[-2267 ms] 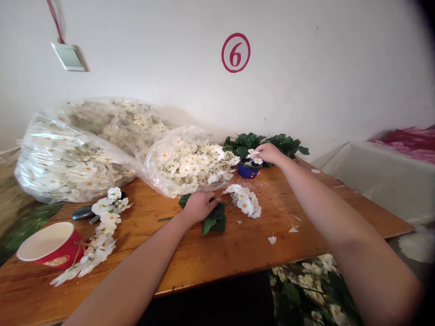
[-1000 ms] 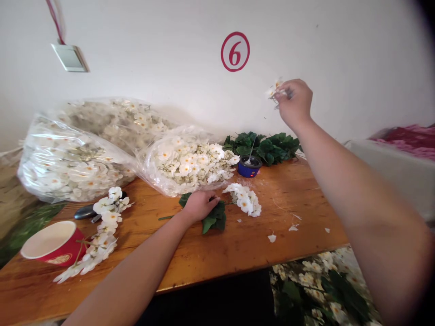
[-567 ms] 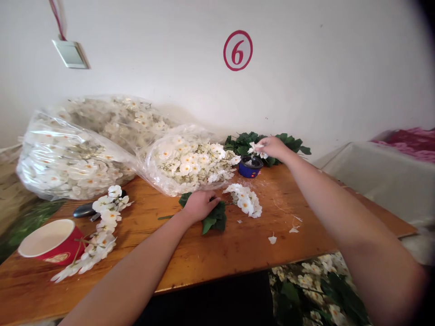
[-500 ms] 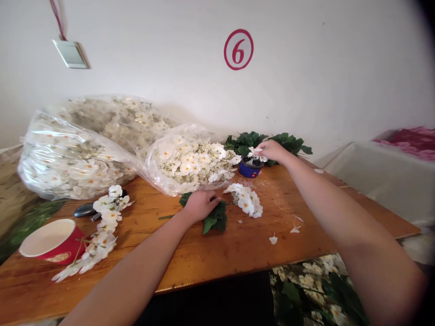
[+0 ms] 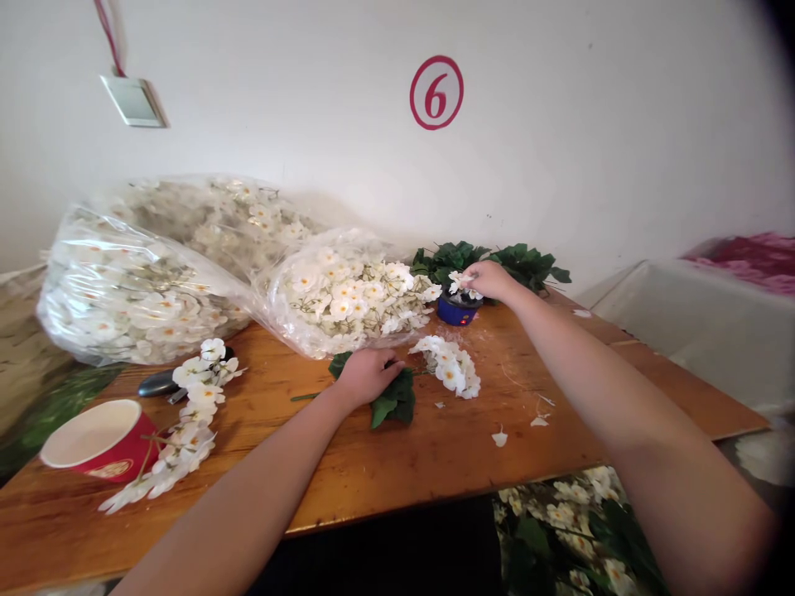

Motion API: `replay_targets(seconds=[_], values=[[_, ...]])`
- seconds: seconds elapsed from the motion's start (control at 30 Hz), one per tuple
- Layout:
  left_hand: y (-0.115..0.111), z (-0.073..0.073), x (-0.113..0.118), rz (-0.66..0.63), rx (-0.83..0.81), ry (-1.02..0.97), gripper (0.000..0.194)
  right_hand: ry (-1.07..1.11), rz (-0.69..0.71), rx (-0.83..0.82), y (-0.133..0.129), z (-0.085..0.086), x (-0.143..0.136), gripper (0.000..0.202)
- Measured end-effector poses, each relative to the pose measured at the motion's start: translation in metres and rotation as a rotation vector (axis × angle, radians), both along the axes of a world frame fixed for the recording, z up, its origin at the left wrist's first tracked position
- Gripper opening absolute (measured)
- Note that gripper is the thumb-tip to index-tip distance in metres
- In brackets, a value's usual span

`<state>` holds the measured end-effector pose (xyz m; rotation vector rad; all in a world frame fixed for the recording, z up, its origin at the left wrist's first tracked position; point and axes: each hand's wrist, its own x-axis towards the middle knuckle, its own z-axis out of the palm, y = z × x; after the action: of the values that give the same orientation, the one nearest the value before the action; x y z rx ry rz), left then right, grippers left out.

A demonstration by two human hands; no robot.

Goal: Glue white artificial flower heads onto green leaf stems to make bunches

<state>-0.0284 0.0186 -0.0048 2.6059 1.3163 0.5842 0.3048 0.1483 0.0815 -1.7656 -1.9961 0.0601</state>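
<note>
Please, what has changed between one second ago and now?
The right hand, still pinching small white flowers, has come down from high up to the blue pot. The left hand stays on the green leaves; the red cup stays put.

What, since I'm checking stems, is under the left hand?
Green leaves show on both sides of the left hand, and a green stem pokes out to its left. What lies directly beneath the hand is covered.

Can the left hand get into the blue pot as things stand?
Probably not easily: the right hand holds white flowers at the mouth of the blue pot, crowding it, and the left hand rests on the green leaves. The pot's front looks free, though.
</note>
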Motion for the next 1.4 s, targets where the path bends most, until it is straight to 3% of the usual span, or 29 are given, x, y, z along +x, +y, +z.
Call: replay_targets(seconds=[0.27, 0.5, 0.8, 1.4], values=[[-0.001, -0.001, 0.000, -0.001, 0.016, -0.003, 0.040, -0.082, 0.060, 0.071, -0.003, -0.010, 0.003, 0.014], [-0.002, 0.002, 0.000, 0.002, -0.006, -0.001, 0.039, -0.172, 0.179, 0.077, -0.009, -0.010, -0.001, 0.011], [-0.001, 0.000, 0.000, -0.003, 0.016, 0.007, 0.040, -0.193, 0.221, 0.133, -0.010, -0.012, -0.006, 0.013], [-0.001, 0.001, 0.001, 0.011, -0.008, 0.004, 0.037, -0.115, 0.234, 0.539, -0.008, 0.048, -0.006, 0.020]])
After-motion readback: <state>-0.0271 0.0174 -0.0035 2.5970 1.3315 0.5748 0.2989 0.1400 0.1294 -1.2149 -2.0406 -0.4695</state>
